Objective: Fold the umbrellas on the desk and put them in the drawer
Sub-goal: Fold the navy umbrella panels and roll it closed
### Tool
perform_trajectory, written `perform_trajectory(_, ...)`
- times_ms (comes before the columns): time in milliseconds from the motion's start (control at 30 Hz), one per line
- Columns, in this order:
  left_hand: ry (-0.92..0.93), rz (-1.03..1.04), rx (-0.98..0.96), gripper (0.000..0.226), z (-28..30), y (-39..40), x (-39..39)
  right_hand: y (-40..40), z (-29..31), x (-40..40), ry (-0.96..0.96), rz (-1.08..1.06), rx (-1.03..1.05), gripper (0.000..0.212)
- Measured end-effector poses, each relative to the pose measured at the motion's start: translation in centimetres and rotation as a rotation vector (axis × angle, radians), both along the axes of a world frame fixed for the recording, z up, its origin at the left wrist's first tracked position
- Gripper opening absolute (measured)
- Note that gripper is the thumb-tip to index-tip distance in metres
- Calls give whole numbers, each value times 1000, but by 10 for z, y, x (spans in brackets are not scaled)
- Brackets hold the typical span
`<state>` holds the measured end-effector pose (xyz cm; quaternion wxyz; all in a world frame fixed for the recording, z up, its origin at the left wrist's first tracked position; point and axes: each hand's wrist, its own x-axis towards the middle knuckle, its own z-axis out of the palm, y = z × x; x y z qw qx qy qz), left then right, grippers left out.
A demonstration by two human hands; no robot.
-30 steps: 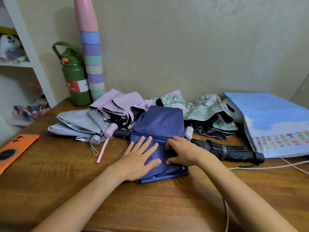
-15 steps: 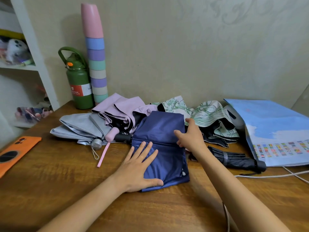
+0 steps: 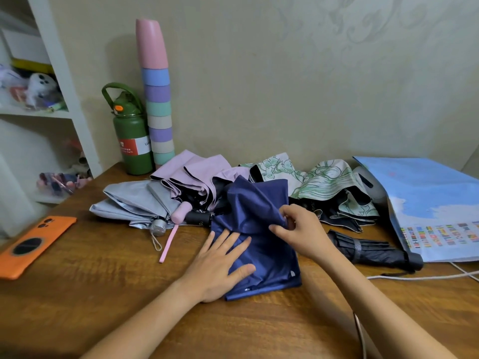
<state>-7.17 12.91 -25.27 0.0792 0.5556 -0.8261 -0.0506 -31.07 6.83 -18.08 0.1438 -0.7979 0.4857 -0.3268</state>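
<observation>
The navy umbrella (image 3: pixel 259 237) is laid flat near the middle of the worktop (image 3: pixel 103 294), its canopy only partly folded. Its near half is held down by the left hand (image 3: pixel 220 268), whose fingers (image 3: pixel 228 242) are spread and pressed flat on the cloth. A lifted flap of the same cloth is pinched between thumb and fingertips of the right hand (image 3: pixel 303 234). Behind it, three more umbrellas are left loose and unfolded: a grey umbrella (image 3: pixel 134 203), a lilac umbrella (image 3: pixel 191 174) and a floral umbrella (image 3: pixel 326 185). Just right of the navy one, a black umbrella (image 3: pixel 373 250) is seen already rolled and strapped, still on the worktop. No drawer is shown. The task is judged to be at an early stage: one umbrella folded, one in hand, three untouched, and nothing yet stowed.
</observation>
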Motion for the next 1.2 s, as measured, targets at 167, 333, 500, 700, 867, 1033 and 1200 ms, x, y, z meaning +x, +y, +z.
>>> perform_trajectory(167, 310, 29, -112, 66, 2, -7, 0, 7, -7, -21, 173, 211, 135, 35)
perform_trajectory(333, 971, 189, 26, 38, 9, -17, 6, 14, -10, -30, 346, 290, 173, 24)
perform_trajectory(500, 1426, 387, 206, 60, 19, -21, 9, 17, -8, -26, 584, 359, 84, 30)
perform_trajectory(700, 1108, 345, 89, 10, 22, -26, 7, 28, -5, -19, 546, 338, -4, 29)
perform_trajectory(867, 1227, 427, 281, 34, 25, -26, 10, 35, -7, -17, 456, 357, -94, 22)
perform_trajectory(1033, 1250, 458, 355, 17, 30, -27, 12, 38, -13, -19, 500, 359, -109, 24)
perform_trajectory(1200, 1255, 502, 304, 36, 27, -25, 10, 43, -14, -16, 553, 360, -21, 26)
